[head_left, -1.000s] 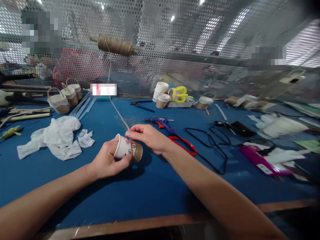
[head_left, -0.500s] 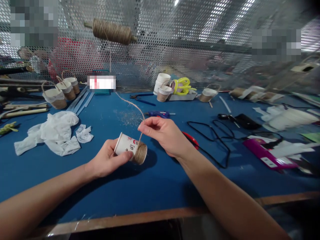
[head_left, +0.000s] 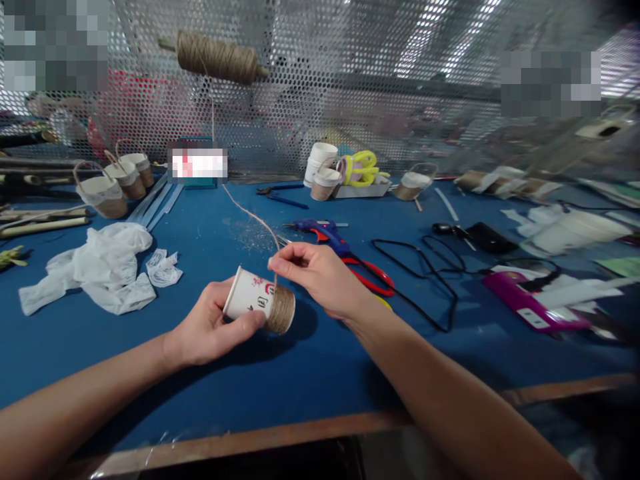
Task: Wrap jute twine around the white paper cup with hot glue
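Note:
My left hand [head_left: 213, 323] grips a white paper cup [head_left: 245, 291] printed with red and black marks. The cup lies tilted on its side, its base toward the right. Around its lower part, tight turns of jute twine [head_left: 283, 311] are wound. My right hand [head_left: 317, 277] pinches the loose strand just above the cup between thumb and fingertips. From there the strand runs back across the table and up to a large twine spool [head_left: 217, 59] on a rod. Behind my right hand lie a blue glue gun [head_left: 325, 231] and red-handled scissors [head_left: 377, 277].
Twine-wrapped cups with handles [head_left: 103, 195] stand at the back left, near white lace [head_left: 95, 267]. Pliers [head_left: 283, 198], stacked white cups [head_left: 320, 162] and a yellow coil [head_left: 363, 169] are at the back. A black cord [head_left: 440, 293] and purple power strip [head_left: 530, 303] lie right.
The cup has turned in my left hand, shifting its printed marks. My right hand has moved slightly left and down with the strand, and more of the glue gun and scissors shows.

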The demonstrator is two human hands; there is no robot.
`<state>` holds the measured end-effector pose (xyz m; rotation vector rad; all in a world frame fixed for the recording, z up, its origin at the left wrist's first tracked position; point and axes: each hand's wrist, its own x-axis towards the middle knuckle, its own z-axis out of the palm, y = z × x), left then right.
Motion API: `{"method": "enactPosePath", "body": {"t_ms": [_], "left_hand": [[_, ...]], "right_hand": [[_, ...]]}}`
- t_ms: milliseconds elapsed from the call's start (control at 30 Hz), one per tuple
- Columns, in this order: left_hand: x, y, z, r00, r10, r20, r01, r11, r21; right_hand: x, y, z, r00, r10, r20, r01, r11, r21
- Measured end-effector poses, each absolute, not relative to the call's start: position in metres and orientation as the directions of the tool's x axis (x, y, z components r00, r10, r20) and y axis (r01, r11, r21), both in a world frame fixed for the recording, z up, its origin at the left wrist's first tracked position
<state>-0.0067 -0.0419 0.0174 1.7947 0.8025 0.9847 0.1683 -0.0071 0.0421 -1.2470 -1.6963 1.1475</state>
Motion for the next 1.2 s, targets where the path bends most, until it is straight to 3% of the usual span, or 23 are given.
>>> {"method": "enactPosePath", "body": {"t_ms": [633, 967, 1100, 1200], "left_hand": [[-0.008, -0.042, 0.019, 0.441, 0.790, 0.426, 0.101, -0.515, 0.851], [-0.008, -0.042, 0.009, 0.393, 0.915, 0.087, -0.071, -0.064, 0.995], [-0.009, -0.039, 0.010, 0.344, 0.938, 0.037, -0.083, -0.009, 0.997], [-0.010, -0.038, 0.013, 0.308, 0.948, 0.075, -0.064, -0.058, 0.996]], "right_hand": [[0.164, -0.011, 0.040, -0.291, 0.955, -0.055, 0.256, 0.022, -0.966], [0.161, -0.010, 0.037, -0.275, 0.959, -0.075, 0.314, 0.016, -0.949], [0.163, -0.008, 0.037, -0.294, 0.950, -0.107, 0.301, -0.014, -0.953], [0.168, -0.008, 0.042, -0.328, 0.938, -0.108, 0.288, -0.010, -0.957]]}}
